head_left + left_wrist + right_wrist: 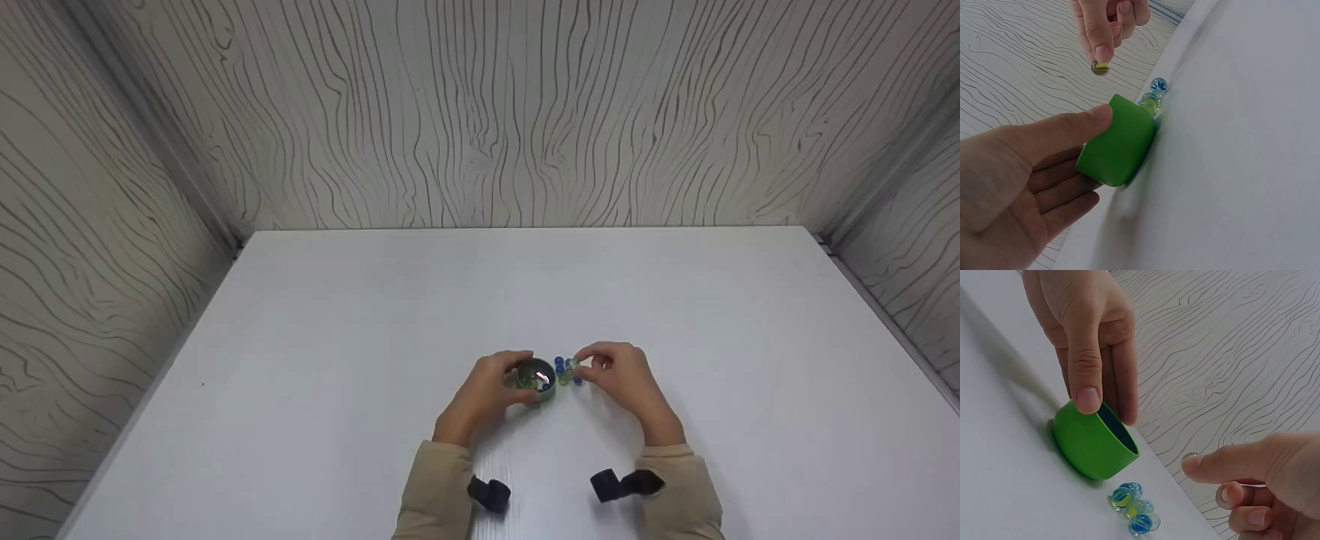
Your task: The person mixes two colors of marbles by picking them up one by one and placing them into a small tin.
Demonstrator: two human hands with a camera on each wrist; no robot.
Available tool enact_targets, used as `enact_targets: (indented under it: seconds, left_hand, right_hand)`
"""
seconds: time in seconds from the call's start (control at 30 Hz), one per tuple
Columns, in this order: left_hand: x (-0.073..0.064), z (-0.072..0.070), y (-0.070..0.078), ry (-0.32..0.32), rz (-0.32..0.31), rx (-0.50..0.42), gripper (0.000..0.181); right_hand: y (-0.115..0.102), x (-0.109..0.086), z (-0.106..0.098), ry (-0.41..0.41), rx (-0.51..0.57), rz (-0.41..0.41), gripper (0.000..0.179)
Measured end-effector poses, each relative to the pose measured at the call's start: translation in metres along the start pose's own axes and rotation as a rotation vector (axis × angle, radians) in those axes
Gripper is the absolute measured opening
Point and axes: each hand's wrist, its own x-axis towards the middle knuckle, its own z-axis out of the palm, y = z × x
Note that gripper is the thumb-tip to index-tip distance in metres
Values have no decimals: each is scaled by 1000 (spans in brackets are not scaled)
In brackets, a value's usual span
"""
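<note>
My left hand [480,390] grips a small green bowl [1120,143] by its rim, thumb on the near side and fingers on the far side. Its inside is dark, and in the head view several marbles [528,383] lie in the bottom. Between the thumb and index finger of my right hand [624,379] is a yellowish glass marble [1100,68], held above the table to the right of the bowl. Clear glass marbles [1139,524] with blue and yellow swirls sit clustered on the table right beside the bowl.
The white table [337,315] reaches back to a wall panel [480,112] with a wood-grain pattern, and similar panels stand at both sides. Dark straps with small cameras [491,496] are on both beige sleeves [435,487].
</note>
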Motion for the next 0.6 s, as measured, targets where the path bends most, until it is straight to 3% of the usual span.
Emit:
enact_targets:
  seconds: [0.6]
  left_hand:
    - [0,0,0,7,24,21,60]
  right_hand:
    - [-7,-3,2,2,10,4,12]
